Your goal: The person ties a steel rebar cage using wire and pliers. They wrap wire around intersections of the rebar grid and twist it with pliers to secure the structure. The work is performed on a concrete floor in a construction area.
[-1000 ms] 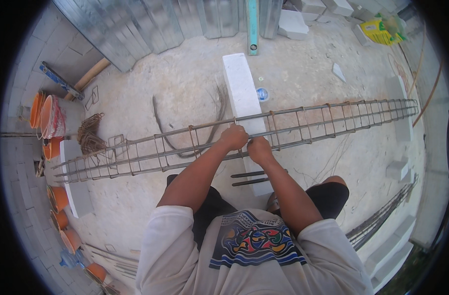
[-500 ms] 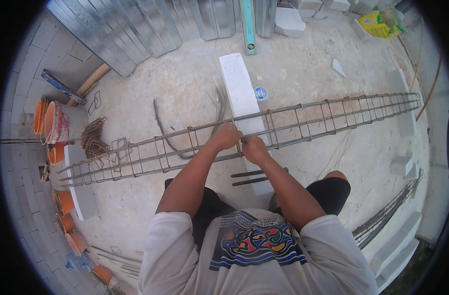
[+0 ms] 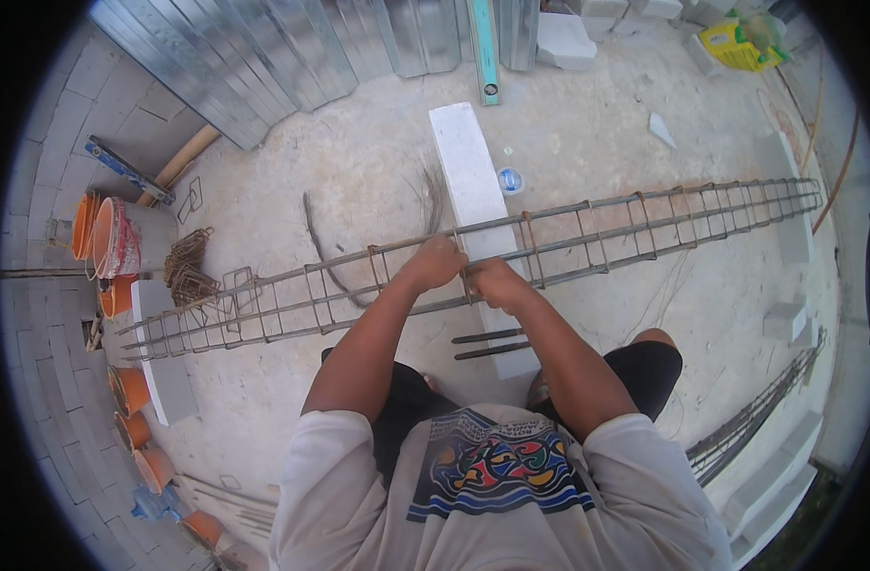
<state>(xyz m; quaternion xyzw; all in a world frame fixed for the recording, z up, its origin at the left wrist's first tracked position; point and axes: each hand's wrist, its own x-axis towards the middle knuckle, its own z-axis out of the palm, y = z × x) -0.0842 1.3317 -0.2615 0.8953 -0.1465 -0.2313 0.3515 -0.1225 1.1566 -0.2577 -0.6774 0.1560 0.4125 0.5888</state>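
Observation:
A long rebar cage (image 3: 597,233) of steel bars and square stirrups lies across the floor in front of me, propped on white blocks. At its middle my left hand (image 3: 440,263) is closed on the cage, beside a stirrup. Close to it, my right hand (image 3: 497,284) is closed at the same stirrup. Its fingers hide whatever small thing may be in them. Beneath the hands runs a long white block (image 3: 468,167). Two dark rods (image 3: 490,346) lie over its near end, close to my knees. Thin loose wires (image 3: 430,195) lie just beyond my left hand.
Loose stirrups (image 3: 189,262) are heaped at left, near orange buckets (image 3: 130,390) along the block wall. Corrugated metal sheets (image 3: 264,67) and a turquoise level (image 3: 485,57) stand at the far side. A round tub (image 3: 510,181) sits beside the white block. More rebar (image 3: 759,409) lies at right.
My right hand has turned slightly, with its fingers curled more toward the left at the stirrup. My left hand stays in nearly the same place. The whole view has shifted a little.

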